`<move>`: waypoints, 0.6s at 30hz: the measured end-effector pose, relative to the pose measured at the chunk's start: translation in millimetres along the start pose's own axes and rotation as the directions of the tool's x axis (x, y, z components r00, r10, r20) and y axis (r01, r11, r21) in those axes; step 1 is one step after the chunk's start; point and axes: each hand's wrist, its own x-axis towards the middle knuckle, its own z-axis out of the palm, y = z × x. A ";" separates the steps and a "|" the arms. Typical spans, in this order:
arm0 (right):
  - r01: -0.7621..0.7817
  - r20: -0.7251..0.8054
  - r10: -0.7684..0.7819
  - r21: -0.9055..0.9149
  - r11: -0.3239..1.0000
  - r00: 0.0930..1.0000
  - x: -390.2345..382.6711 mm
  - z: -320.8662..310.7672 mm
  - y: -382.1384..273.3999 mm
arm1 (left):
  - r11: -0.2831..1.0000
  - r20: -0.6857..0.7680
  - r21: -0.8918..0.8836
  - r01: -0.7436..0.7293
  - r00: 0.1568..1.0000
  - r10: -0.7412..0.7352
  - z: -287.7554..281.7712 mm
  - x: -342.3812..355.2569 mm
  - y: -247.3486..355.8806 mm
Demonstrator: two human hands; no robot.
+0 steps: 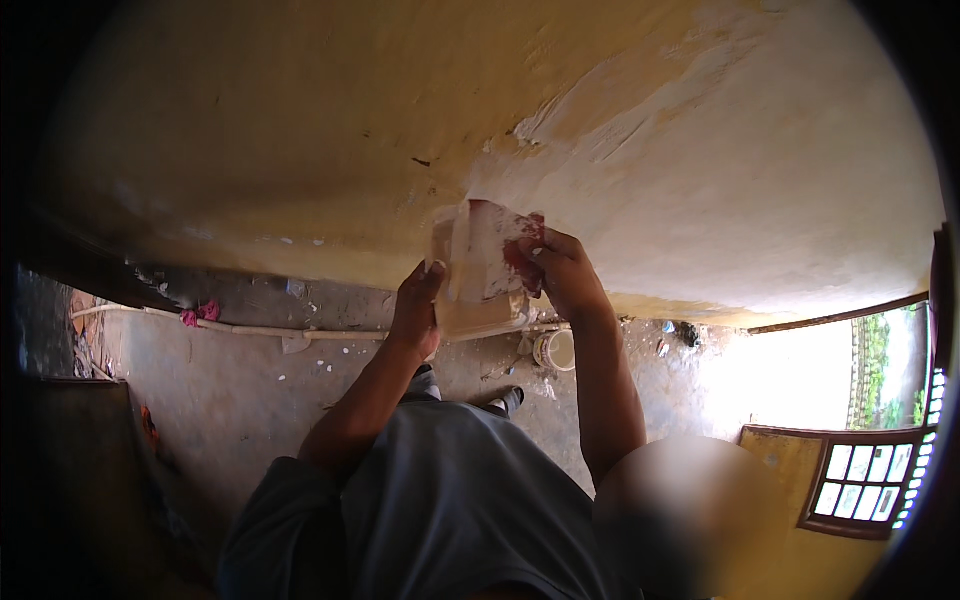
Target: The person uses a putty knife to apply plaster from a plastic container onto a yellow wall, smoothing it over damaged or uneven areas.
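The right hand (572, 275) has its fingers pinched round a red-brown, paste-smeared scraper (522, 258); the left hand's (413, 305) grip the near edge of a pale flat plate (462, 318). Both tools meet in front of the patchy wall (720, 190), the scraper overlapping the plate. From where I stand, a loose pinch could let the scraper slip, and tilting the plate might shed paste onto the floor (240, 375). Below stands a white bucket (542, 352); any marking on its side is too small to read. I see no legible writing on either tool.
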 end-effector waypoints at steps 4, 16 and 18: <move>0.027 -0.055 -0.003 0.427 0.904 0.998 -16.9 -11.6 -18.7 | 0.993 0.053 -0.110 0.052 0.998 -0.046 -12.1 4.1 15.3; 0.316 -0.392 -0.045 0.662 0.680 0.919 9.8 76.3 -59.8 | 0.999 -0.047 -0.026 -0.022 0.999 0.021 -21.5 -6.2 24.6; 0.491 -0.488 -0.208 0.573 0.656 0.848 36.1 81.2 -66.3 | 1.000 -0.100 0.010 -0.002 0.995 0.003 -23.1 -8.4 21.6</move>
